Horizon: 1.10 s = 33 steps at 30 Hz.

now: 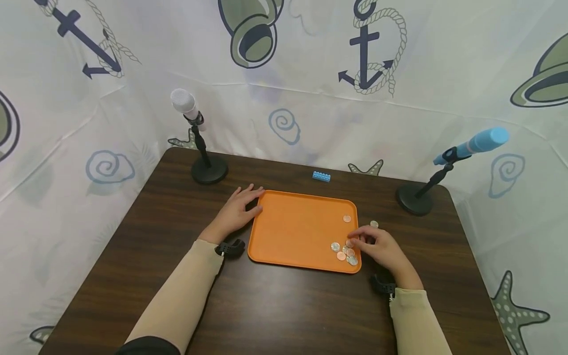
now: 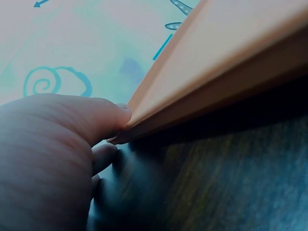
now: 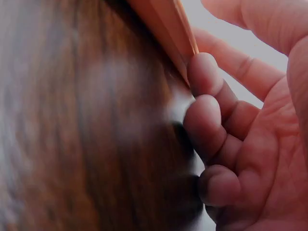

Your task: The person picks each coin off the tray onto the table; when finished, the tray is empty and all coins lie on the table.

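Observation:
An orange tray (image 1: 293,222) lies on the table. At its far left corner, my left hand (image 1: 235,212) touches the rim with its thumb, fingers extended; the left wrist view shows the thumb (image 2: 113,115) on the rim's edge. Several silver and copper coins (image 1: 340,256) are bunched in the tray's near right part, and a single coin (image 1: 347,219) lies farther back. My right hand (image 1: 381,246) reaches over the right rim, thumb and index fingertips right at a coin (image 1: 349,243); whether they pinch it I cannot tell. Its other fingers (image 3: 204,120) are curled against the tray's outer side.
One coin (image 1: 374,224) is on the table just beyond the right hand. Behind the tray sits a small blue toy brick (image 1: 321,176). A white microphone (image 1: 184,101) on a black stand occupies the back left, a blue microphone (image 1: 481,141) on a stand the back right.

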Tool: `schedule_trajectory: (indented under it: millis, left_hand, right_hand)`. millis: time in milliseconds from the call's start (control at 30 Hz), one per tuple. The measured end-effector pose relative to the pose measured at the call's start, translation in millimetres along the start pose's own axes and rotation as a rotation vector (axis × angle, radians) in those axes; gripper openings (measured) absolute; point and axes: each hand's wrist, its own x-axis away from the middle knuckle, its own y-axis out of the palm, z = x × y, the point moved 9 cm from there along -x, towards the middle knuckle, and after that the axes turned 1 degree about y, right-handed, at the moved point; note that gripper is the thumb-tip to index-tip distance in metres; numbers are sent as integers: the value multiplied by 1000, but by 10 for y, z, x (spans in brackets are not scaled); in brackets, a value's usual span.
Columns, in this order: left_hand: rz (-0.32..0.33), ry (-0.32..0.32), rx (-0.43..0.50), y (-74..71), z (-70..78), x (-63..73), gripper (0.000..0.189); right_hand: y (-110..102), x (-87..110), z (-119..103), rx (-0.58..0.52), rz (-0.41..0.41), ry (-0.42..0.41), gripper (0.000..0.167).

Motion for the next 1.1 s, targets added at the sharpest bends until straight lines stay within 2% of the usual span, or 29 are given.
schedule_trajectory:
  millis: [167, 367, 667, 967, 1100]
  left_hand:
    - [4, 3, -1, -16, -4, -26, 62]
    - [3, -1, -12, -29, 3, -23, 63]
    - [4, 8, -7, -18, -12, -28, 63]
    - [15, 14, 1, 2, -21, -21, 62]
    - [18, 17, 2, 6, -18, -16, 61]
  right_hand:
    - [1, -40, -76, 69, -45, 29, 22]
    - [38, -66, -143, 154, -88, 31, 32]
    - [37, -39, -146, 167, -63, 53, 27]
    - [62, -29, -51, 112, -64, 101, 25]
    - [39, -18, -6, 23, -72, 84, 23]
